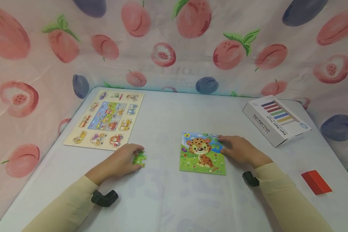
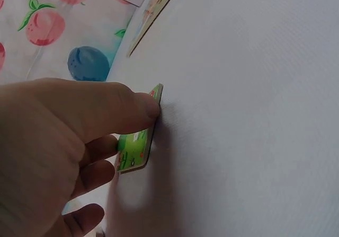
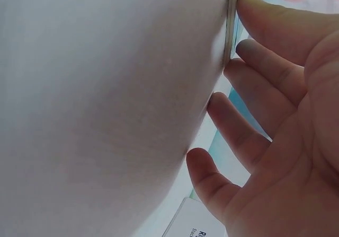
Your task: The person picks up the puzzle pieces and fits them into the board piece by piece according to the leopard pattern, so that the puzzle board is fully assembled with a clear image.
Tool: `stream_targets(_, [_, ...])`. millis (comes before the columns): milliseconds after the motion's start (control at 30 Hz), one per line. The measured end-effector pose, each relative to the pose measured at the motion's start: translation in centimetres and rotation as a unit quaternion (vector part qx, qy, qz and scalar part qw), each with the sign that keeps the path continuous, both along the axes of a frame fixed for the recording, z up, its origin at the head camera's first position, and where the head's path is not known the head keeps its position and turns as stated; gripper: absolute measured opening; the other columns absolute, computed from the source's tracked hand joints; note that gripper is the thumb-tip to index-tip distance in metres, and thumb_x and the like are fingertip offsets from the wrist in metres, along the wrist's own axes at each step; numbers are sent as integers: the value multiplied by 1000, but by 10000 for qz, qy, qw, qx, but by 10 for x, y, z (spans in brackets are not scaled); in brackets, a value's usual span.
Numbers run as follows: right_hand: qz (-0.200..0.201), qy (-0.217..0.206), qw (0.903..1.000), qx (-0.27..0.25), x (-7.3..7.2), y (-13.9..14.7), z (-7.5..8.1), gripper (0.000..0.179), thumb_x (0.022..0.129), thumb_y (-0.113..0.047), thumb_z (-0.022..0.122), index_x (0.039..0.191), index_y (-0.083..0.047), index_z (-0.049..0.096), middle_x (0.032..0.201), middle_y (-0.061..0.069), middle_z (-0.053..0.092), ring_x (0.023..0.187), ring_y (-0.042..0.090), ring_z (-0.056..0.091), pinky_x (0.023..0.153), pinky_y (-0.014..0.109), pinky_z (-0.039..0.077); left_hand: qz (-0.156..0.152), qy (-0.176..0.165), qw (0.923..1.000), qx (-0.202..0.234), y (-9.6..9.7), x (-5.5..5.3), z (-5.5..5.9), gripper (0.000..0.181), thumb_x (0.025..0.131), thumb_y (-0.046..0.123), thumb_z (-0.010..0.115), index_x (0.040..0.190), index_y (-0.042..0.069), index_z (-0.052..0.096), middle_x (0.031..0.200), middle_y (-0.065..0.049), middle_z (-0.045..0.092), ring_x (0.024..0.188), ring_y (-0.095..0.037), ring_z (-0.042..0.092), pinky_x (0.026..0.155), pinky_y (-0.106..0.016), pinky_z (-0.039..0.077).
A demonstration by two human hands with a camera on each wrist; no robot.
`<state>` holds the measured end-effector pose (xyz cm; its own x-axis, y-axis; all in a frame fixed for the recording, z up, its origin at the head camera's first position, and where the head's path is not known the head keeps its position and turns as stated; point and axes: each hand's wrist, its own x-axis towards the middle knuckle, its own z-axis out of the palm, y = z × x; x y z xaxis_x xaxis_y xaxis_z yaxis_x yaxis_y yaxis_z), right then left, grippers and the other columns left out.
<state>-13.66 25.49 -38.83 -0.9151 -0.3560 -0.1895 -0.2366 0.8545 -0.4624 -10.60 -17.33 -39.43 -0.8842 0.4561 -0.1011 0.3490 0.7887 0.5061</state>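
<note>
My left hand [image 1: 117, 162] pinches a green jigsaw puzzle piece [image 1: 139, 159] between thumb and fingers, close over the white table. In the left wrist view the piece [image 2: 135, 148] shows a green printed face and a thin edge, partly hidden by the thumb. To its right lies a square puzzle [image 1: 202, 154] with a spotted leopard cub on a green and blue background. My right hand [image 1: 240, 149] is at that puzzle's right edge, thumb touching it. In the right wrist view, the right hand's fingers [image 3: 233, 133] are spread, with several fingertips at the tabletop.
A wooden vehicle puzzle board [image 1: 76, 124] lies at the back left. A white box [image 1: 274, 122] with a picture of coloured rows stands at the back right. At the right lies a red block [image 1: 316, 182]. A fruit-print cloth [image 1: 191, 48] hangs behind the table.
</note>
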Motion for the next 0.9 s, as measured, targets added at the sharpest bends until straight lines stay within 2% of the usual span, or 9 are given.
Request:
stream_targets(333, [-28,-57,10000,25,0,0,0,52,94,-18,68,141,-1,54,151,20,44,138,48,35,111,62,26,-289,312,9991,-49,21,-4,-2,59,80,21,86,130,2,60,119,-7,64,109,-21,60,95,-39,49])
stream_targets(700, [-40,-28,10000,47,-1,-1,2,52,94,-18,68,141,-1,55,150,20,45,138,48,35,111,62,26,-600,225,9974,327,54,-9,3,57,81,16,84,130,1,59,120,-8,63,109,-21,58,94,-37,48])
stream_targets(900, [-32,7,10000,69,-1,0,0,51,94,-18,68,141,-1,55,150,20,45,138,48,36,111,62,26,-866,119,9949,509,73,-9,5,55,81,15,82,129,0,59,123,-9,62,109,-21,58,94,-36,49])
